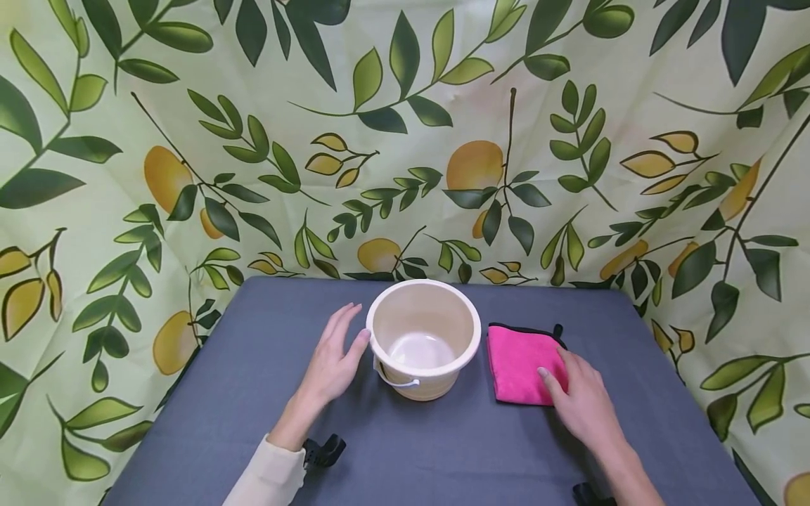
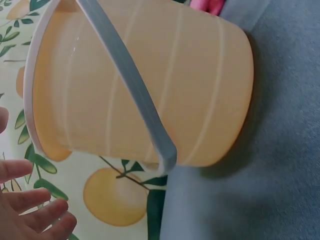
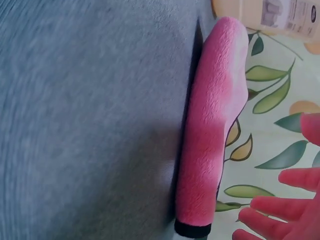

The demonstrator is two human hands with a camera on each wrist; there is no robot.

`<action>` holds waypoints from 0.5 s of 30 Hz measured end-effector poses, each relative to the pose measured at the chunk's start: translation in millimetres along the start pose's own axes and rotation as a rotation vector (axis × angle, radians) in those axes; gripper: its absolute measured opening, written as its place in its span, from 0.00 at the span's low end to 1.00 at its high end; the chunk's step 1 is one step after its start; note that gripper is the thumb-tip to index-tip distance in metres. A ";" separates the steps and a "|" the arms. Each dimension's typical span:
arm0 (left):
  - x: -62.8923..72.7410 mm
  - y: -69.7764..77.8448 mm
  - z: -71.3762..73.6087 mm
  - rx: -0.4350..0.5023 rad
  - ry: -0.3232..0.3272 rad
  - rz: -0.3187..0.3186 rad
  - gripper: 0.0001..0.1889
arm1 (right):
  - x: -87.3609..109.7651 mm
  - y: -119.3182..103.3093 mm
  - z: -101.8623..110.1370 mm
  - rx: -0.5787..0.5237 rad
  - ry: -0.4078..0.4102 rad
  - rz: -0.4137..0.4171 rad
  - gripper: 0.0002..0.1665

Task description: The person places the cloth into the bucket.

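Note:
A cream plastic bucket [image 1: 425, 383] stands upright on the table, with its handle [image 1: 400, 384] hanging down at the front left. My left hand [image 1: 334, 365] is beside the bucket's left rim, fingers extended; in the left wrist view, its fingers [image 2: 35, 200] appear apart from the bucket wall [image 2: 145, 85]. To the right lies a folded pink cloth [image 1: 522, 365] with black edging and a small black loop. Over its right edge hovers my right hand [image 1: 585, 400]. Seen from the right wrist, the fingers [image 3: 272, 207] are spread above the thick folded cloth [image 3: 207, 135], holding nothing.
A dark grey-blue cloth covers the table [image 1: 455, 457]. Close behind and at both sides hangs a curtain [image 1: 405, 154] printed with leaves and orange fruit. Black straps [image 1: 325, 451] sit at the wrists. A label [image 3: 295, 15] shows on the bucket's side.

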State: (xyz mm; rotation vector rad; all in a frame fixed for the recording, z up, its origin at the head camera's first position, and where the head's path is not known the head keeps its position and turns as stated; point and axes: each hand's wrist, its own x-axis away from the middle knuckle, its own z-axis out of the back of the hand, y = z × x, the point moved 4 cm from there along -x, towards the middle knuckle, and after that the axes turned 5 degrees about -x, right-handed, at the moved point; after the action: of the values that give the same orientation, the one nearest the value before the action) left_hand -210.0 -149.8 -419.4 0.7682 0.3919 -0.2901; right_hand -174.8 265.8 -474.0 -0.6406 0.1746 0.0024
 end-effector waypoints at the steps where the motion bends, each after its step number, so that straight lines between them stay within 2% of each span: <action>1: -1.3 0.7 -0.9 0.013 -0.006 -0.001 0.27 | -0.1 1.4 0.6 0.001 0.009 -0.005 0.43; 10: -8.0 1.7 -9.1 0.168 -0.035 0.012 0.25 | -1.7 14.5 4.8 -0.015 0.032 -0.089 0.41; 15: -10.6 1.8 -14.0 0.219 -0.049 0.020 0.25 | -1.9 24.0 5.6 -0.011 0.032 -0.147 0.40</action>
State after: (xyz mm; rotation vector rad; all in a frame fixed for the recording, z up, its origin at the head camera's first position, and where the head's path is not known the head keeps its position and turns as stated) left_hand -222.0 -137.4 -422.8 0.9766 0.3088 -0.3365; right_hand -177.1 288.5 -483.5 -0.6634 0.1581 -0.1481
